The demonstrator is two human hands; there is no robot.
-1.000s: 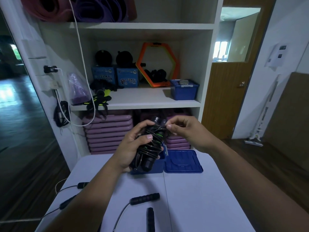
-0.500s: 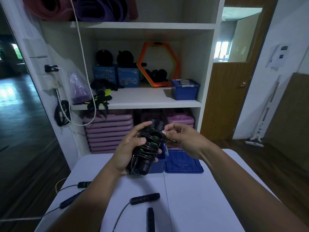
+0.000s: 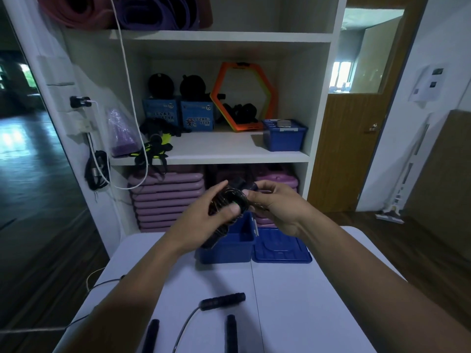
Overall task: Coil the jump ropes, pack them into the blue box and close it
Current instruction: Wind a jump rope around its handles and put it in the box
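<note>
Lifted since half a second ago, the coiled jump rope now hangs above the blue box at frame centre, baring the box's front wall. The left hand wraps the bundle, thumb across its front. The right hand pinches cord at the bundle's right edge. Blur smears the coils, so I cannot separate turns, and the bundle hides part of the box's inside. The lid lies flat just right of the box, and a loose handle lies below on the table.

My view is dim and bluish. Daylight enters by the window at two o'clock, glaring off the floor at nine. The rope blurs; straight lines bow at the edges.
</note>
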